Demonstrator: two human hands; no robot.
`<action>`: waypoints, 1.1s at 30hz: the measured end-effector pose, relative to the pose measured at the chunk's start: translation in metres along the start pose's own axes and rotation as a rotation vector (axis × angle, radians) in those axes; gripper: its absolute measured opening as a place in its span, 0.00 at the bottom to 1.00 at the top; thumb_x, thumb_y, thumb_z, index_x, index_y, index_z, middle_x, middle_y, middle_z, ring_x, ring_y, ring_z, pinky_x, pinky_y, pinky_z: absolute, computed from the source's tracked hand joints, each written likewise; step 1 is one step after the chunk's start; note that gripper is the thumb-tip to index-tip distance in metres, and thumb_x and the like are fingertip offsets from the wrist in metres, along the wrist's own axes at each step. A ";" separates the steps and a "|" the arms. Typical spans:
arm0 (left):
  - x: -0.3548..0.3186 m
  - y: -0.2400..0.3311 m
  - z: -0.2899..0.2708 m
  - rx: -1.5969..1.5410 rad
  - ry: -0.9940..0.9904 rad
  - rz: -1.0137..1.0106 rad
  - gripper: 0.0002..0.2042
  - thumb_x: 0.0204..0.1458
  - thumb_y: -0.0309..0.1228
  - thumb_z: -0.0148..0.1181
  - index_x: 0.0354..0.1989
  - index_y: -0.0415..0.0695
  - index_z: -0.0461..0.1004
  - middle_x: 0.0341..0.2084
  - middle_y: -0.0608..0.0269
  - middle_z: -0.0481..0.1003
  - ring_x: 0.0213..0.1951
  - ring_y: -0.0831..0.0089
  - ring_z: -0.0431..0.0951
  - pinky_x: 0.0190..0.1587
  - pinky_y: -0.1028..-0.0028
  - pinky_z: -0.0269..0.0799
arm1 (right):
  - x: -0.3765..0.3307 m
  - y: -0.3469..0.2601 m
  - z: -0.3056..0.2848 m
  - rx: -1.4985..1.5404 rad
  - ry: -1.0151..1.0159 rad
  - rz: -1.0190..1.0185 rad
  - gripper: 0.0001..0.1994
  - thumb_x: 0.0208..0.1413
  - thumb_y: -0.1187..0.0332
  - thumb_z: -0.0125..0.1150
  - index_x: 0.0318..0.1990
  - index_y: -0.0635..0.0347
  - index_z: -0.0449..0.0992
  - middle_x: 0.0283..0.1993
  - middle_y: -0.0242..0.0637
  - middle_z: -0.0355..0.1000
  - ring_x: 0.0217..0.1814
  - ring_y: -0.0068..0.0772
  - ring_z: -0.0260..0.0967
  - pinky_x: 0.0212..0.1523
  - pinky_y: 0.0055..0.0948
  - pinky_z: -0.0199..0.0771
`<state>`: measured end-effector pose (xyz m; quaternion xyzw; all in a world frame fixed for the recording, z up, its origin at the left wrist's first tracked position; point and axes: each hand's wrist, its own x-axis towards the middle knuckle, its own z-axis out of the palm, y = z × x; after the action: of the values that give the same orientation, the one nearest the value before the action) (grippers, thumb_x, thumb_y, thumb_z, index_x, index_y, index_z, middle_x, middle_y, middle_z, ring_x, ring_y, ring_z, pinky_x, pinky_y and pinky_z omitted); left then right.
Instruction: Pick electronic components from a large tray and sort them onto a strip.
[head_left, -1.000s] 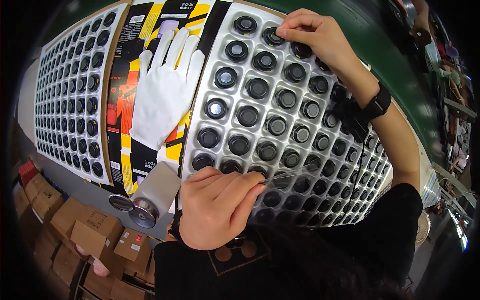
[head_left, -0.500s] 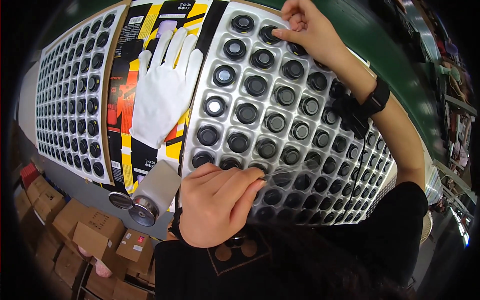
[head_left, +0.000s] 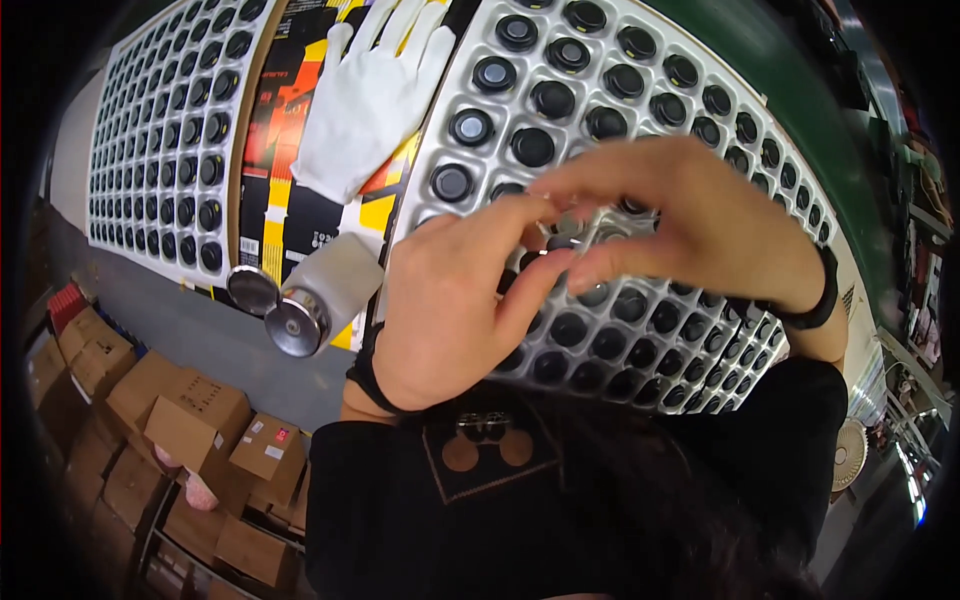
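Above a clear moulded tray [head_left: 438, 130] of black round lens-like parts [head_left: 495, 73], my two hands have come together. My left hand [head_left: 445, 300] is pinched, thumb and forefinger close to each other; what they hold is hidden. Facing it, my right hand [head_left: 690, 220] is smeared by motion, its thumb and fingers curved toward the left fingertips. Something small with bright glints shows between the hands, too blurred to name. A white glove [head_left: 365, 110] lies beyond my left hand, and a whitish square bottle [head_left: 345, 270] with a raised metal lid stands beside it.
A second tray [head_left: 185, 268] of similar black parts lies at the far left. Between the trays are black, yellow and red printed sheets [head_left: 265, 215]. Cardboard boxes [head_left: 195, 410] are stacked at the lower left. A round fan [head_left: 850, 455] shows at the lower right.
My right hand has left the tray's far edge and come back to my left hand. The clear film seen trailing from my left fingers can no longer be made out. The view has shifted.
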<state>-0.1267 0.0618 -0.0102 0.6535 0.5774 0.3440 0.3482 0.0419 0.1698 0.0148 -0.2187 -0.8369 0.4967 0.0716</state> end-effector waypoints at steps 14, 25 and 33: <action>-0.002 -0.001 -0.001 -0.261 0.061 0.103 0.09 0.39 0.16 0.59 0.32 0.37 0.72 0.28 0.60 0.73 0.29 0.74 0.75 0.30 0.79 0.69 | -0.055 -0.006 0.023 -0.339 0.256 0.097 0.11 0.42 0.77 0.62 0.37 0.61 0.77 0.27 0.35 0.74 0.28 0.28 0.71 0.30 0.22 0.68; -0.008 0.004 -0.002 -0.168 0.142 0.314 0.12 0.36 0.12 0.53 0.30 0.37 0.76 0.29 0.60 0.74 0.27 0.70 0.75 0.29 0.77 0.71 | -0.047 -0.033 0.030 0.025 0.304 0.078 0.16 0.38 0.74 0.67 0.39 0.64 0.76 0.32 0.38 0.74 0.32 0.29 0.71 0.33 0.24 0.70; -0.009 0.012 -0.002 -0.466 0.118 0.195 0.12 0.37 0.12 0.53 0.32 0.37 0.75 0.33 0.58 0.74 0.33 0.72 0.76 0.31 0.78 0.72 | -0.049 -0.034 0.042 -0.052 0.469 0.075 0.12 0.38 0.76 0.67 0.35 0.63 0.76 0.30 0.37 0.74 0.32 0.27 0.71 0.32 0.21 0.69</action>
<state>-0.1229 0.0520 0.0011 0.5870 0.4363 0.5371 0.4202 0.0619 0.1006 0.0277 -0.3610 -0.8010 0.4129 0.2400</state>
